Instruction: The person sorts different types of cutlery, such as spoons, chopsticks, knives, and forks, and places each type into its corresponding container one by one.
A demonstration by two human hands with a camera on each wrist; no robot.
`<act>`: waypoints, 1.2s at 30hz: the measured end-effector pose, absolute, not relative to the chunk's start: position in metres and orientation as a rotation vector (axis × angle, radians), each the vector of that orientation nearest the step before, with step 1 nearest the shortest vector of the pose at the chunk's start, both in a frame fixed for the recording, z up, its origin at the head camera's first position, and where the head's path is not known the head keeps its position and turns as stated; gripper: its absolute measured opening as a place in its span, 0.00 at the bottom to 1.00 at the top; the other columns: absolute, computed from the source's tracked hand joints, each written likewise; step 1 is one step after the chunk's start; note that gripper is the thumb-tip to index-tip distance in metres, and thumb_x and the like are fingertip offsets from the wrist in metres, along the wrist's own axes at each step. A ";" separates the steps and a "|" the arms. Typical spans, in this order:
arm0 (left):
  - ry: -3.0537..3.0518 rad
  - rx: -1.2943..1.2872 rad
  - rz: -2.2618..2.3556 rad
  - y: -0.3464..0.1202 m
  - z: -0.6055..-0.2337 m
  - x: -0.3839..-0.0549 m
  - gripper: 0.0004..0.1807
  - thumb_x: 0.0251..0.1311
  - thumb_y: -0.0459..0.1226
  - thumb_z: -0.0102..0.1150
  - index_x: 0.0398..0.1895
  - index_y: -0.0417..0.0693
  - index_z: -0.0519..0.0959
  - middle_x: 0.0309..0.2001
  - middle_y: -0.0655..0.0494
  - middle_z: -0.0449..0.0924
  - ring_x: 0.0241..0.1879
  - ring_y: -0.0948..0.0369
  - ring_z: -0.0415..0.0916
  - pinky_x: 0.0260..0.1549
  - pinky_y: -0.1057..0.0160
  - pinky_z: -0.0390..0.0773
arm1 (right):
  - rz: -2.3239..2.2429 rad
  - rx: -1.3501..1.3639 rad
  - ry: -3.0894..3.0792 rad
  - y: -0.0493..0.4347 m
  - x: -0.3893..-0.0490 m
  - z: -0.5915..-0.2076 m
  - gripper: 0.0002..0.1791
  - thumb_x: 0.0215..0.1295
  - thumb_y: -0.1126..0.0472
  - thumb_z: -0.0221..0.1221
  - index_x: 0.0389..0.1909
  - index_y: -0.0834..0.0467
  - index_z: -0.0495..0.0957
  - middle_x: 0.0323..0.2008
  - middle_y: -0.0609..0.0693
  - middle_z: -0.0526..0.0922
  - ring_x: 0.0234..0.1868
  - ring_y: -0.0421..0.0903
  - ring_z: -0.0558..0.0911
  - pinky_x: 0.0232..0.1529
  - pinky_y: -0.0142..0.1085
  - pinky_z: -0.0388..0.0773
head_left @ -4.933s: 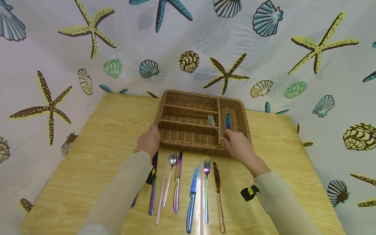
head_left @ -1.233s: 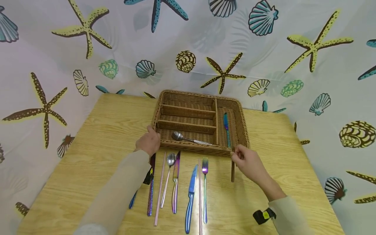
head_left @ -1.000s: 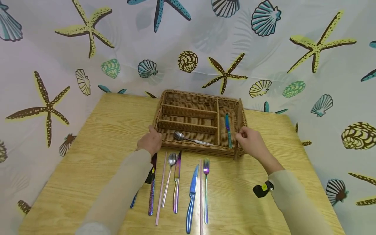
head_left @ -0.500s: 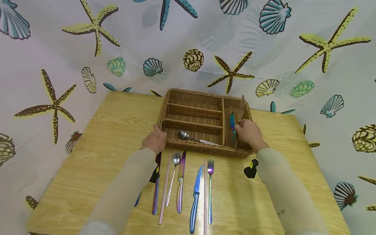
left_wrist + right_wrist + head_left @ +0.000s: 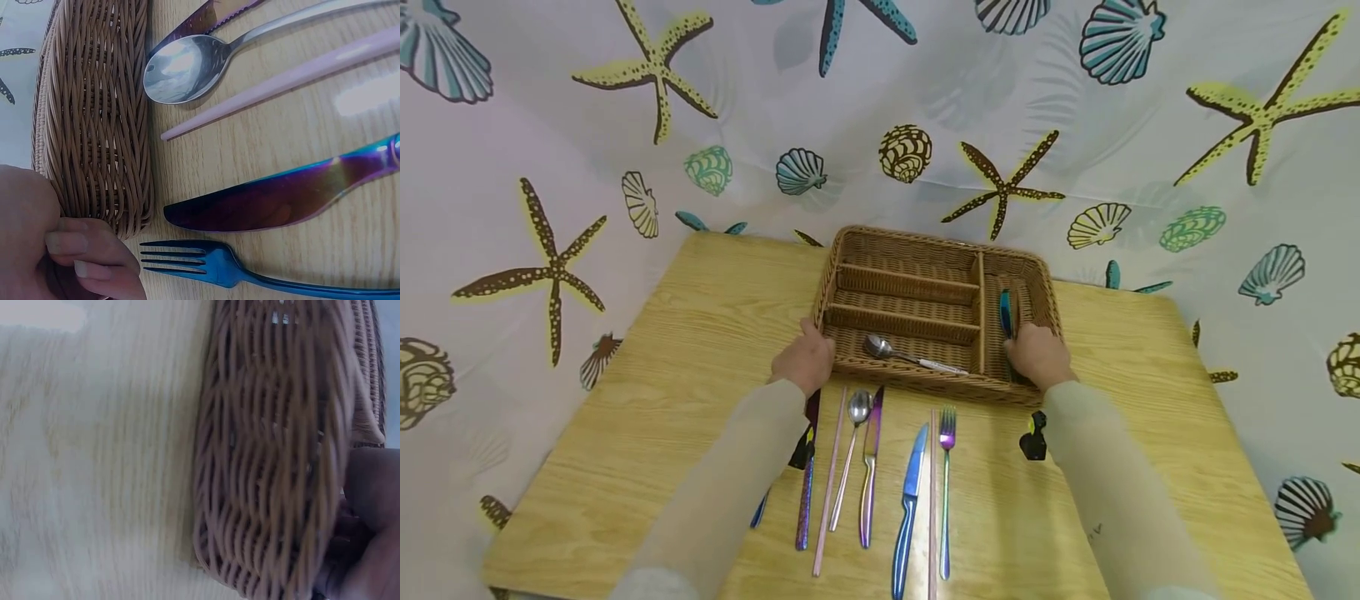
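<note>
A brown wicker cutlery basket (image 5: 895,374) stands toward the back of the table. My left hand (image 5: 802,358) holds its front left corner; in the left wrist view the fingers (image 5: 94,250) are curled. Down in the right-hand compartment, my right hand (image 5: 1040,357) holds a copper-coloured table knife (image 5: 1017,307), most of it hidden by the hand. Beside that lies a blue knife (image 5: 1005,312), partly covered. The front compartment contains a spoon (image 5: 880,347) with a white handle. The right wrist view shows the right hand mostly behind the basket wall.
In front of the basket lie a silver spoon (image 5: 860,408), a purple-gold knife (image 5: 868,475), a blue-handled knife (image 5: 910,500), pink chopsticks (image 5: 829,492), an iridescent fork (image 5: 947,429) and a dark purple knife (image 5: 250,203). A blue fork (image 5: 219,262) lies near the left hand.
The white-handled spoon went into the front compartment. My right hand then took the copper knife off the table and lowered it into the right compartment. The left hand stays at the corner.
</note>
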State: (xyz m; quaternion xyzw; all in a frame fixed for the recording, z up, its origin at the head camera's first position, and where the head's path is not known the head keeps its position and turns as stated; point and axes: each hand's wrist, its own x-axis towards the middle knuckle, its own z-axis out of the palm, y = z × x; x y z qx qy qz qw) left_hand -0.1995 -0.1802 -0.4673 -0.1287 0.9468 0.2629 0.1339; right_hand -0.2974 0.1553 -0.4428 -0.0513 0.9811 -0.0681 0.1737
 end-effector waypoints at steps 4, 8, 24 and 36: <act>2.749 -0.372 0.769 -0.181 -0.470 -0.200 0.35 0.79 0.45 0.26 0.76 0.28 0.37 0.12 0.56 0.62 0.11 0.61 0.57 0.14 0.61 0.61 | -0.142 -0.111 2.763 0.152 -0.297 -0.451 0.20 0.78 0.54 0.45 0.38 0.67 0.76 0.27 0.62 0.81 0.25 0.55 0.82 0.26 0.47 0.75; 2.746 -0.381 0.763 -0.180 -0.471 -0.200 0.35 0.80 0.46 0.26 0.76 0.30 0.37 0.12 0.56 0.63 0.11 0.60 0.58 0.14 0.60 0.62 | -0.133 -0.136 2.764 0.152 -0.295 -0.457 0.20 0.78 0.58 0.41 0.45 0.69 0.77 0.36 0.68 0.82 0.31 0.60 0.84 0.30 0.52 0.77; 2.746 -0.382 0.741 -0.179 -0.467 -0.198 0.34 0.80 0.46 0.26 0.76 0.30 0.38 0.12 0.56 0.62 0.11 0.61 0.56 0.14 0.61 0.60 | -0.319 -0.391 3.020 0.146 -0.260 -0.433 0.14 0.75 0.59 0.42 0.34 0.62 0.71 0.18 0.53 0.68 0.15 0.46 0.65 0.15 0.37 0.59; 2.736 -0.377 0.780 -0.181 -0.467 -0.197 0.34 0.79 0.45 0.26 0.76 0.30 0.37 0.12 0.56 0.62 0.11 0.61 0.56 0.15 0.61 0.60 | -0.628 -0.597 2.881 0.134 -0.177 -0.429 0.09 0.72 0.61 0.52 0.31 0.57 0.77 0.17 0.46 0.69 0.17 0.40 0.65 0.19 0.32 0.62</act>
